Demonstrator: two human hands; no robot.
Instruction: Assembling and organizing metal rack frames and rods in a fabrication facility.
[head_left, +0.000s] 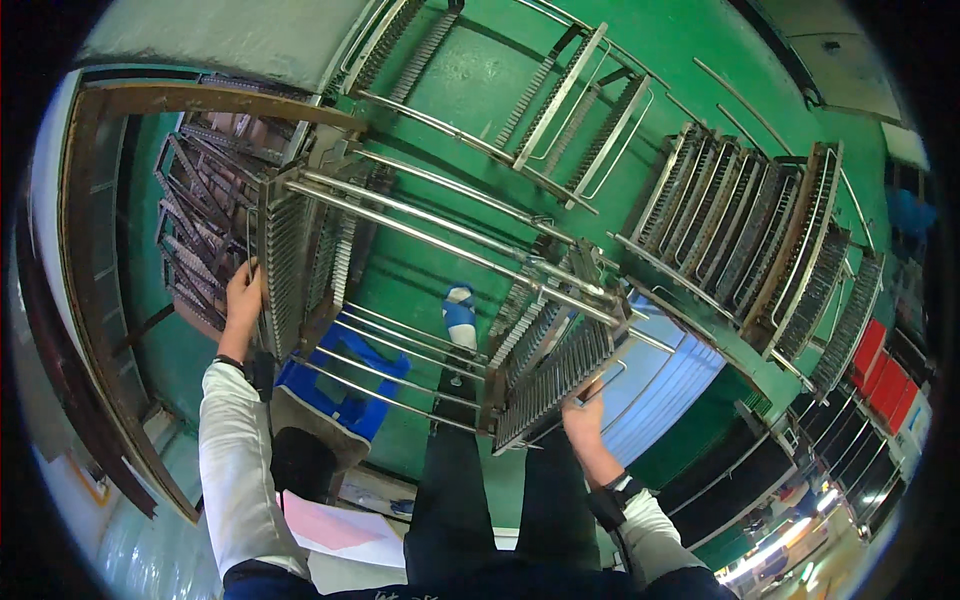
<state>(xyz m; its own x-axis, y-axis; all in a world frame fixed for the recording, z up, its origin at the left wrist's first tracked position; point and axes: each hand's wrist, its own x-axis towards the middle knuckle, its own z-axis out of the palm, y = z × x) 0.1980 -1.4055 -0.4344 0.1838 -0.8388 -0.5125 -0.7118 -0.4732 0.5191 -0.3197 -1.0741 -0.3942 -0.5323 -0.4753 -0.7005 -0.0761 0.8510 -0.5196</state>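
In front of me is a metal rack frame with long steel rods point(430, 228) running between slotted side panels. My left hand point(243, 300) is closed on the outer edge of the left slotted panel point(285, 265), near its wire handle. Lower right, my right hand point(585, 415) grips the outer side of the right slotted panel point(550, 385) by its wire handle. Thinner rods point(400, 378) cross low between the panels. Part of each hand's fingers is hidden behind the metal.
Loose slotted panels point(195, 220) lie piled at the left inside a brown frame point(82, 300). More racks point(725, 215) stand on the green floor point(480, 80) at the right and far side. A blue plastic crate point(375, 405) sits below the rack; blue-white sheets point(665, 375) are at the right.
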